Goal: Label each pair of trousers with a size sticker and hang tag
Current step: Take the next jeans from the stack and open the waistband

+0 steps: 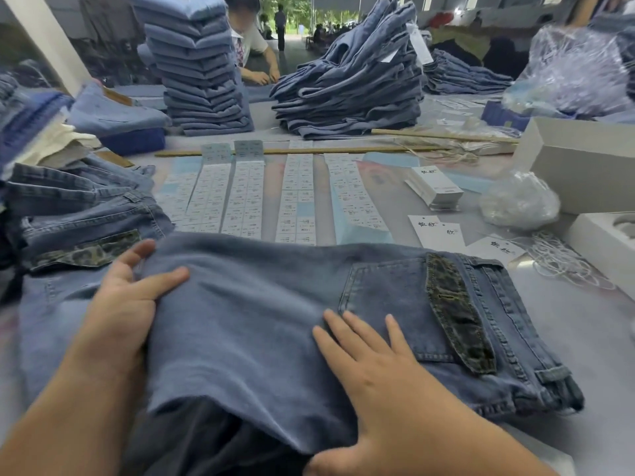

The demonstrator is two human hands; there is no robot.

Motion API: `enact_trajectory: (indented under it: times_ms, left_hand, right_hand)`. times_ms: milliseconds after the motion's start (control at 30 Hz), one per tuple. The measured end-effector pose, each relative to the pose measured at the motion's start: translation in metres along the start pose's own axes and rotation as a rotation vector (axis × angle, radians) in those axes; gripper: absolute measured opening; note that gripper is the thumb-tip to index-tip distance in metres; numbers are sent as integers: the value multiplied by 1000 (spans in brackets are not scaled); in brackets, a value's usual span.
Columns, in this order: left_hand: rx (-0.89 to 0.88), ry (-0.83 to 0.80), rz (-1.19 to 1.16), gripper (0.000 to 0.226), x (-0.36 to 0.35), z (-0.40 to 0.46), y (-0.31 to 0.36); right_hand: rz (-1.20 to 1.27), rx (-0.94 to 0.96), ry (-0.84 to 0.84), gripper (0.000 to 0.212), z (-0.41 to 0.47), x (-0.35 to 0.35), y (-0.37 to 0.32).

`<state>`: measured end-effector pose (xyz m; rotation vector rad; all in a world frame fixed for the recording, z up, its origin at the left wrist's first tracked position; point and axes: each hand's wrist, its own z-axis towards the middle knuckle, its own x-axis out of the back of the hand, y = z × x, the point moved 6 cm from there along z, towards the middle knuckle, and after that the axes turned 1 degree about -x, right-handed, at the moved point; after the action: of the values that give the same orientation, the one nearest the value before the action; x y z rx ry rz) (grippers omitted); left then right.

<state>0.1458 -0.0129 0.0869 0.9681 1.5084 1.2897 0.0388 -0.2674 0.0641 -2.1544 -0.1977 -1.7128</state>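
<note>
**Folded jeans under both hands, stickers + tags laid out behind**

L to R, near edge first. Approx. 3 unfolded jeans (86,207) heaped at left, top one w/ a camo pocket flap. Left hand (123,304) sits on the left fold of the folded jeans (261,321) at centre front: thumb on top of the denim, index finger stretched along the far edge, rest of the fingers tucked under the cloth, so it grips the fold. Forearm comes in from bottom left. Right hand (374,365) lies flat on the same pair, fingers straight and slightly spread, tips just at the back pocket (388,304); thumb splayed toward the near hem. Palm presses down, nothing pinched. One camo flap (457,314) covers that pocket's right side.

Behind the jeans on the table (584,338): 5 strips of size stickers (295,201) side by side, 2 wooden sticks (309,150) beyond them. Right of the strips, 1 stack of hang tags (434,187), plus 3 loose hang tags (436,231) just past the waistband. A tangle of white tag strings (556,255) lies further right, near 1 clear plastic bag (519,201) and 2 white boxes (584,159).

Far back: 1 tall neat stack of folded jeans (202,63), 1 slumped pile (350,84) beside it, another person (254,42) between them.
</note>
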Motion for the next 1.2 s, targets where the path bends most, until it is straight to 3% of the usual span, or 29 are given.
enact_trajectory:
  times_ms: [67,133,233,300,367,400,500,567,667,733,867,933,1033,1100,1200]
  left_hand:
    - [-112,2,231,51,4,2,7]
    - [-174,-44,777,53,-1,-2,-7]
    - [-100,-120,1349,77,-13,-21,-38]
    - [-329,-123,1515,77,-33,-46,-37]
    - [-681,-229,1419,60,-59,-79,-31]
    - [-770,-379,1330,52,-71,-92,-32]
    - [-546,-951,1090,50,-92,-109,-49]
    - [-527,-1084,1129,63,-94,-106,-58]
    - [-676,-1038,1202,53,-101,-100,-58]
    - [-745,-1007,1172,37,-105,-98,-51]
    - [-881,-810,1067,39,-105,-91,-16]
    - [-1021,-678,963,42,-102,-91,11]
    - [-1077,-558,867,47,-87,-79,44]
    - [-1068,-528,868,48,-68,-67,51]
    - [-914,-536,873,55,-37,-54,25]
  right_hand:
    - [-42,-17,76,112,1,1,7]
    - [-72,-67,122,93,4,-2,17]
    - [-51,-60,166,62,9,-9,20]
    - [-16,-9,235,48,11,-11,19]
    - [15,46,276,39,12,-8,20]
    - [33,82,280,36,12,-5,20]
    - [156,175,263,35,4,5,26]
    - [207,191,215,47,-9,7,36]
    - [90,170,104,70,-33,-1,57]
    - [-48,104,133,73,-46,-2,69]
    - [-174,29,456,56,-57,14,71]
    - [-160,68,678,43,-56,29,62]
    - [-102,120,915,36,-48,59,44]
    - [-78,169,892,36,-36,67,29]
    - [-86,227,611,41,-19,46,18]
